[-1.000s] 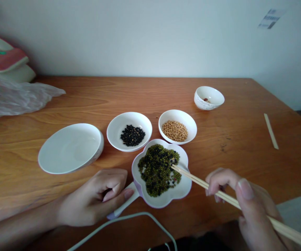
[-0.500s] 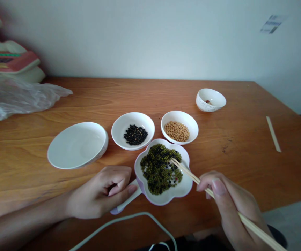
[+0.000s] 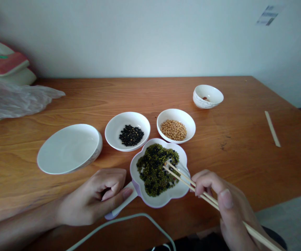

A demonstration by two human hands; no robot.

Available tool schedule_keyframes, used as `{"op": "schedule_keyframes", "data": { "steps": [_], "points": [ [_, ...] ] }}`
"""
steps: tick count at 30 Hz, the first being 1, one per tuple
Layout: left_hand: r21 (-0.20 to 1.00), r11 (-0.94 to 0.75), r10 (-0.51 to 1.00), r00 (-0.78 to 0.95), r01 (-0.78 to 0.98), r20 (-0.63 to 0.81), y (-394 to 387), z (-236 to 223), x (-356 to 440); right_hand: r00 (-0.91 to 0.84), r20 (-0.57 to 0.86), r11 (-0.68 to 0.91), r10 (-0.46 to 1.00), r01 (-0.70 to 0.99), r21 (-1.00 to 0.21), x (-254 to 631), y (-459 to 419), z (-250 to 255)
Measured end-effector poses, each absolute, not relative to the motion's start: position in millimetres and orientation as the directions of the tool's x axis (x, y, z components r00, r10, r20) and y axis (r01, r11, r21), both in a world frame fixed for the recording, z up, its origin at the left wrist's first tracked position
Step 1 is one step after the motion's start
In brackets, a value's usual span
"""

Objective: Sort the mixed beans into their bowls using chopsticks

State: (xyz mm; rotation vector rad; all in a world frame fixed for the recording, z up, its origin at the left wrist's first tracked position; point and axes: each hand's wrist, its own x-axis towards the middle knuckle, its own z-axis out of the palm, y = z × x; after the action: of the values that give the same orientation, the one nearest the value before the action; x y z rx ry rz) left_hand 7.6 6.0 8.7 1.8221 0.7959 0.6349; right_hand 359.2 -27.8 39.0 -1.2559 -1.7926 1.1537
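Observation:
My left hand (image 3: 93, 198) is closed, thumb pressed on the handle (image 3: 126, 201) of a flower-shaped white dish (image 3: 159, 203) with a lilac edge. Inside the dish lies a mix of small green and black beans (image 3: 153, 170). My right hand (image 3: 229, 209) grips a pair of wooden chopsticks (image 3: 183, 178). Their tips are slightly apart among the beans, right of the dish's middle; a tiny reddish speck shows near them. Touching or close behind the dish are a bowl of black beans (image 3: 131, 135) and a bowl of yellow soybeans (image 3: 174, 130).
A larger white bowl (image 3: 66, 150) stands at the left. Farther back on the right, a small bowl (image 3: 208, 96) holds a few reddish pieces. A pale strip (image 3: 272, 129) lies at the right. Clear plastic (image 3: 22, 101) sits back left. A pale cable (image 3: 129, 217) crosses the front edge.
The chopstick tips have spread apart and moved slightly left over the beans. My left hand keeps hold of the handle. The whole view has shifted a little.

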Motion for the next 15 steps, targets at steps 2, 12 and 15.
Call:
{"op": "schedule_keyframes", "data": {
  "steps": [2,12,15],
  "points": [
    [0.933,-0.276,0.759,0.648,0.231,0.063,6,9,7,-0.316,0.057,0.179,0.947,0.373,-0.911,358,-25,42],
    [0.920,-0.311,0.752,0.653,0.238,0.086,4,10,4,-0.256,0.189,0.281,0.948,0.398,-0.873,361,-20,52],
    [0.916,-0.317,0.753,0.652,0.247,0.085,5,9,4,-0.234,0.207,0.290,0.950,0.409,-0.865,353,-19,64]
  ]
}}
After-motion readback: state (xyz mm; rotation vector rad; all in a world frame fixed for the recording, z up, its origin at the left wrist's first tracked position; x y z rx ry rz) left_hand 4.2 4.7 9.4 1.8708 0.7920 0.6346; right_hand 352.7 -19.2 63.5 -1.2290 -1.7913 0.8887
